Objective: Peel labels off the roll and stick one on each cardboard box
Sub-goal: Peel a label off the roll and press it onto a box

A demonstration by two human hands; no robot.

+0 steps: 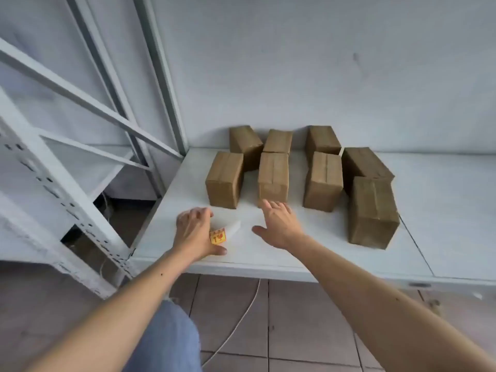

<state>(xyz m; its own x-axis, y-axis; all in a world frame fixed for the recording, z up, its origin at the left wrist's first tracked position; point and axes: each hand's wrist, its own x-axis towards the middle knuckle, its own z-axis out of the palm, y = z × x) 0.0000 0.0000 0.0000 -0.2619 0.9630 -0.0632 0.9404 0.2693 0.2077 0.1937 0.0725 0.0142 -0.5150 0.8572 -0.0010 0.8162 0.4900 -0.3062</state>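
The left hand point(193, 232) is curled around the label roll point(218, 235), an orange label showing by the thumb and a white strip point(233, 227) of backing poking out to the right. It sits low over the near left part of the white table point(322, 251), close to the front edge. The right hand point(279, 224) is beside it, fingers spread and straight, holding nothing, its fingertips at the foot of the middle front box point(273, 178). Eight brown cardboard boxes stand in loose rows toward the wall. The nearest one, the big box point(373, 213), sits off right. There is bare tabletop between the hands and along the front edge, more at the far right. A metal shelf frame point(53, 162) crowds the left side. Tiled floor point(295, 331) lies below.
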